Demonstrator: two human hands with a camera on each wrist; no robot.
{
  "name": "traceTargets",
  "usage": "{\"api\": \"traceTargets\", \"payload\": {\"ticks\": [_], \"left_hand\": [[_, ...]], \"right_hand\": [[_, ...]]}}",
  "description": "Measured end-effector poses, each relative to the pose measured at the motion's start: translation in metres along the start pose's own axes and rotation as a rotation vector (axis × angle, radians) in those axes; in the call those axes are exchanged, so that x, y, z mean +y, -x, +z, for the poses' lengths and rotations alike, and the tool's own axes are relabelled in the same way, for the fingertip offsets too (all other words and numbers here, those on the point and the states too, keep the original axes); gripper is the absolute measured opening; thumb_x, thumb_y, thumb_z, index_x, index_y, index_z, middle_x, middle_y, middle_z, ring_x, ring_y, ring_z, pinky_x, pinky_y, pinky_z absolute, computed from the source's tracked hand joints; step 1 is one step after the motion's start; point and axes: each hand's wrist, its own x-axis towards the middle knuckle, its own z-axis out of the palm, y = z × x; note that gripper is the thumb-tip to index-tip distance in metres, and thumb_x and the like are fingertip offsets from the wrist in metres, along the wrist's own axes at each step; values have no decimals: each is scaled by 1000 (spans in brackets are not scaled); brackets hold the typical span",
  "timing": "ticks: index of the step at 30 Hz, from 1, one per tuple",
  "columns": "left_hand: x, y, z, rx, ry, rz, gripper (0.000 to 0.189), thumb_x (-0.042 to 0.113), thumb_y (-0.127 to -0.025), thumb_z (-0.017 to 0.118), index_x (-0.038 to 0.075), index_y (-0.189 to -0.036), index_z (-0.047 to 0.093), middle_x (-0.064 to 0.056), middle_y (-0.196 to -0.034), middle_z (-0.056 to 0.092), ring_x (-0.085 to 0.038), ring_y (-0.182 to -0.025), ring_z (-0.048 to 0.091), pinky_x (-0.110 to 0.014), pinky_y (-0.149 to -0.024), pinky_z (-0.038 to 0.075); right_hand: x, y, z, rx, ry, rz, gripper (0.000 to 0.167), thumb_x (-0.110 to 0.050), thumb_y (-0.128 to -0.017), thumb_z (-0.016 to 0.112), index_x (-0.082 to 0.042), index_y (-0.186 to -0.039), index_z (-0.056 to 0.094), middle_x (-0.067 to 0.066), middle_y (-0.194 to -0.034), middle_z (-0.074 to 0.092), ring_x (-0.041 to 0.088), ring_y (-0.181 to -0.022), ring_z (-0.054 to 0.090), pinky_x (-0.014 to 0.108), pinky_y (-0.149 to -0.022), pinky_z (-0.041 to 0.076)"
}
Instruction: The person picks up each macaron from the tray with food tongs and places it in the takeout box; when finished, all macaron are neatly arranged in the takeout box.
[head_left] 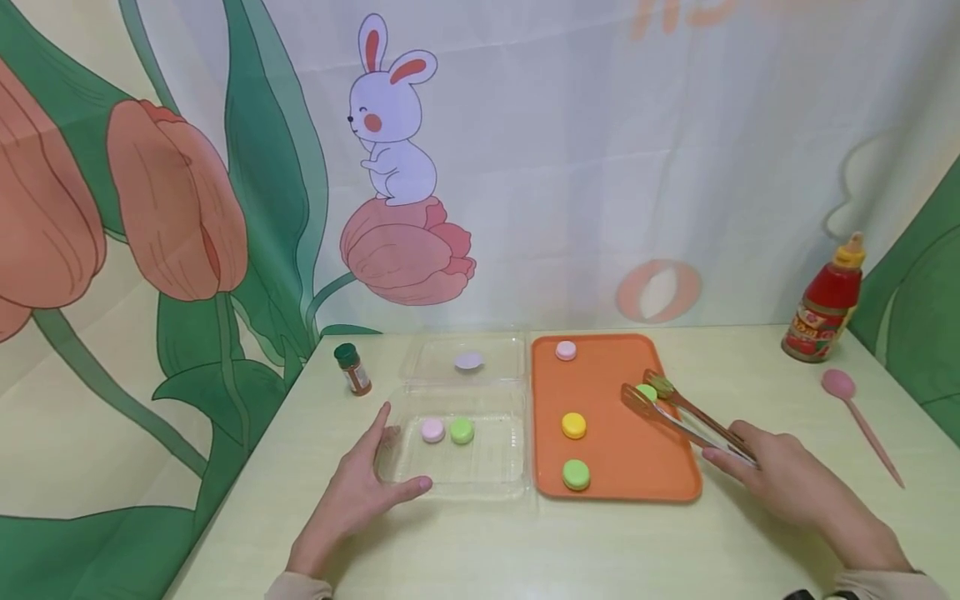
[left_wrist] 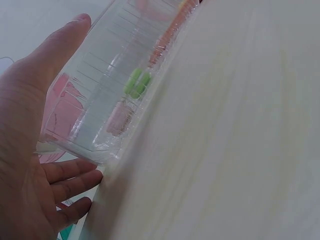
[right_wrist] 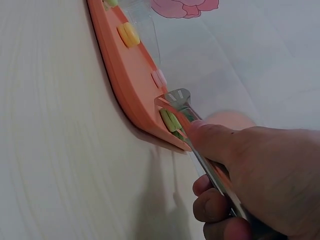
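Observation:
My right hand (head_left: 787,475) grips metal tongs (head_left: 701,433), whose tips stand apart on either side of a green macaron (head_left: 645,392) near the right edge of the orange tray (head_left: 622,467). In the right wrist view, that green macaron (right_wrist: 169,120) lies on the tray under the tong heads; whether they touch it I cannot tell. My left hand (head_left: 367,475) is spread with thumb and fingers extended at the left end of a clear plastic container (head_left: 480,471). A pink macaron (head_left: 432,431) and a green macaron (head_left: 462,431) sit side by side inside it.
Also on the tray are a pink macaron (head_left: 566,351), a yellow macaron (head_left: 573,426) and another green macaron (head_left: 576,475). The container's lid (head_left: 427,358) lies open behind. A spice jar (head_left: 352,370) stands left; a red sauce bottle (head_left: 823,304) and pink spoon (head_left: 855,408) are right.

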Motion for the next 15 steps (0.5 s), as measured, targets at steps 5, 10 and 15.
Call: {"api": "traceTargets", "payload": {"ticks": [5,10,15], "left_hand": [[0,-1,0,1,3,3,136,59,-79,99,25,-181,16,-15,-173,48,-39,-164,38,-66,-132,29],[0,-1,0,-1,1,1,136,60,-79,98,24,-181,15,-15,-174,47,-40,-165,36,-66,-133,28],[0,-1,0,-1,3,7,136,61,-79,98,25,-181,15,-15,-173,48,-38,-165,37,-66,-133,28]], "right_hand": [[1,0,0,14,10,-25,31,-42,-111,70,-13,-102,63,-4,-73,47,16,-69,49,31,-61,38],[2,0,0,16,19,-29,29,-40,-112,70,-14,-101,62,-4,-73,46,15,-69,48,30,-60,37],[3,0,0,30,28,-37,27,-39,-112,70,-15,-101,63,-5,-72,46,14,-68,48,30,-60,36]]}}
